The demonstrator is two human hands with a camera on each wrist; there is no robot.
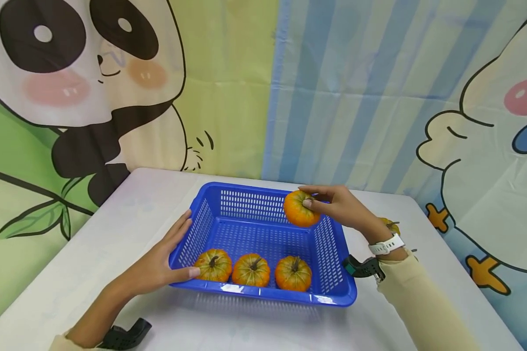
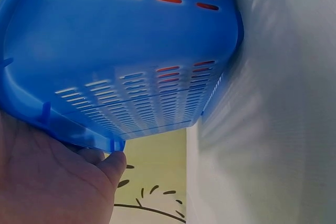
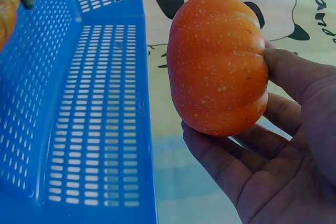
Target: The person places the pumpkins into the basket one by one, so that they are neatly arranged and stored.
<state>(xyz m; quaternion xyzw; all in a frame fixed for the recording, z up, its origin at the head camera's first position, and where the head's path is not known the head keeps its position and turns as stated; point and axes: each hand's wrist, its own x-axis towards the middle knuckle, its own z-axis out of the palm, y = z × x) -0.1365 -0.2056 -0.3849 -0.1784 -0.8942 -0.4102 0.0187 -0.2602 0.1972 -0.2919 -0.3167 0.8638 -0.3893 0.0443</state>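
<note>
My right hand [image 1: 340, 207] pinches a small orange pumpkin [image 1: 299, 214] between thumb and fingers, over the back right part of a blue plastic basket [image 1: 263, 291]. In the right wrist view the held pumpkin's smooth, speckled orange side [image 3: 216, 66] faces the camera beside the basket's slotted wall [image 3: 97, 114]. My left hand [image 1: 158, 261] holds the basket at its front left corner, thumb over the front rim and fingers along the left rim. Inside, three orange-and-green pumpkins, a left one [image 1: 213, 265], a middle one [image 1: 251, 270] and a right one [image 1: 293, 274], line the front wall.
The basket stands on a white table [image 1: 127, 234]. Another pumpkin [image 1: 391, 225] lies to the right of the basket, partly hidden behind my right wrist. Behind the table hangs a printed cloth [image 1: 228, 87] with a panda and stripes.
</note>
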